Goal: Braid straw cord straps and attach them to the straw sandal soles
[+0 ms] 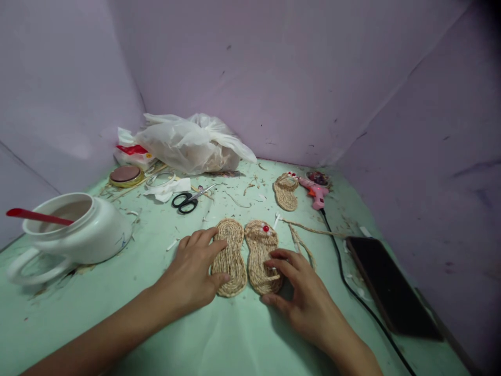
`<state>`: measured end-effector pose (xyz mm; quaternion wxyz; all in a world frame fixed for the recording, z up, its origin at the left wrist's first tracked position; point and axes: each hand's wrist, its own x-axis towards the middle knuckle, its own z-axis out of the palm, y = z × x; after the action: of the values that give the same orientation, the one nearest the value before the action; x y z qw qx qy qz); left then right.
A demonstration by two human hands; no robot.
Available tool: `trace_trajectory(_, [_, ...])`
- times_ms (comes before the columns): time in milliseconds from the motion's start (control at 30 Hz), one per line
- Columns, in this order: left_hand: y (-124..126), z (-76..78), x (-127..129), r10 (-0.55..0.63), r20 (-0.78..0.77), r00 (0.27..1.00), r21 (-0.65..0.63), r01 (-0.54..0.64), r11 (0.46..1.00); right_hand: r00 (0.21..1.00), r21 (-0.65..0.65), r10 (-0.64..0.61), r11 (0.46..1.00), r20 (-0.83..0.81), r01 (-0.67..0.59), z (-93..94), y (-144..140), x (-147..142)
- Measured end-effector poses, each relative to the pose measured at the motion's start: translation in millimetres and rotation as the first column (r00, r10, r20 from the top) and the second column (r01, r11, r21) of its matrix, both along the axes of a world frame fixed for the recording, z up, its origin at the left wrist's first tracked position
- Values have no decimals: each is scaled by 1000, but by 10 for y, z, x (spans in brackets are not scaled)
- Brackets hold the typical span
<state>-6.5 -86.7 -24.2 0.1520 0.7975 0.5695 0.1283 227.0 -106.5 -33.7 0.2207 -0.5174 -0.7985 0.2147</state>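
Two rope soles lie side by side, coils looking finished — left hand [191, 274] spread flat, fingers on the left sole [230, 257], right hand [301, 292] fingertips pressing the right sole [261, 256] w/ red bead — loose rope [303, 235] just beyond right hand, straps prob. left to do.

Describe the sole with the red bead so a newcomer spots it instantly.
On the green table, two woven jute soles lie side by side between the hands. It is the right-hand sole, under the right hand. Unlike the plain left sole, it carries a red bead near its far end.
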Motion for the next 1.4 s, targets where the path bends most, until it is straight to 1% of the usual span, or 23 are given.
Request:
trace_trajectory(133, [-7, -21, 15, 13, 25, 1000, -10, -13, 1000, 1000, -29, 7, 1000, 13, -7, 21, 1, -15])
trace_trajectory(300, [-15, -78, 18, 18, 90, 996, -4, -18, 1000, 1000, -71, -17, 997, 21, 18, 29, 8, -35])
trace_trajectory(500, [-29, -99, 16, 21, 106, 994, -12, -20, 1000, 1000, -79, -1, 997, 10, 2, 19, 8, -17])
trace_trajectory(667, [-6, -99, 29, 28, 88, 996, -25, -26, 999, 1000, -39, 17, 999, -4, -17, -11, 26, -10])
trace_trajectory(767, [-6, -113, 30, 39, 73, 997, -5, -38, 999, 999, 1, 33, 999, -9, -33, -38, 42, 6])
trace_trajectory(867, [-20, -132, 18, 18, 68, 998, 13, -19, 1000, 999, 46, 45, 998, -20, -44, -63, 50, 27])
trace_trajectory(967, [-31, -151, 3, -4, 64, 998, 21, 3, 1000, 999, 64, 34, 997, -18, -32, -82, 50, 40])
trace_trajectory(1133, [-20, -144, 3, -12, 51, 999, 34, 10, 999, 1000, 64, 21, 998, -10, -20, -91, 45, 39])
trace_trajectory(1300, [3, -85, 22, -24, 20, 1000, 12, 24, 1000, 1000, 16, 24, 1000, -21, -23, -49, 43, 11])
trace_trajectory(1400, [13, -83, 22, -29, -3, 1000, 3, 29, 1000, 1000, -12, 20, 1000, -19, -20, -9, 43, -12])
